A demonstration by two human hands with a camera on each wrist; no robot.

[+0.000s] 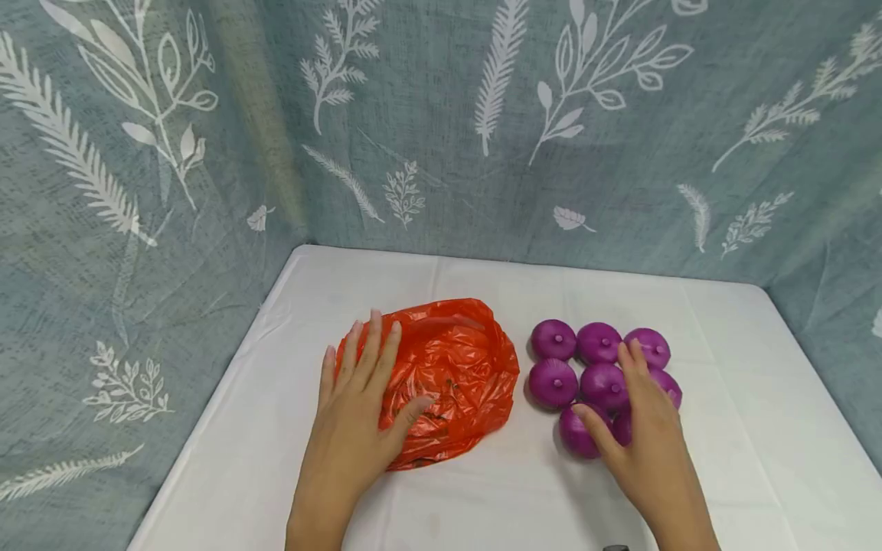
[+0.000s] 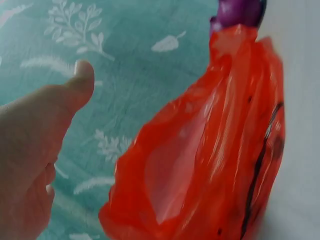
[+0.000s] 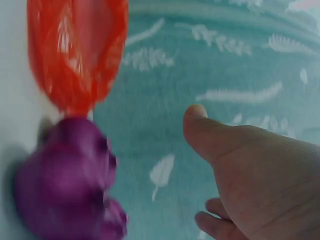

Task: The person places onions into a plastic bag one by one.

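A crumpled red plastic bag (image 1: 448,383) lies on the white table, its mouth gaping in the left wrist view. My left hand (image 1: 358,421) is spread over the bag's left side, fingers straight; the left wrist view shows the thumb apart from the plastic. To the bag's right sit several round purple onions (image 1: 553,383) in close rows, each with a short nub. Above the right part of this group is my right hand (image 1: 648,436), fingers extended and thumb out, hiding some onions. In the right wrist view it holds nothing and stands apart from the onions (image 3: 60,185).
White cloth covers the table (image 1: 482,513). A grey-green curtain (image 1: 427,184) with white leaf prints stands behind it and along both sides. At the front edge of the head view, a small dark object (image 1: 615,548) is only partly seen.
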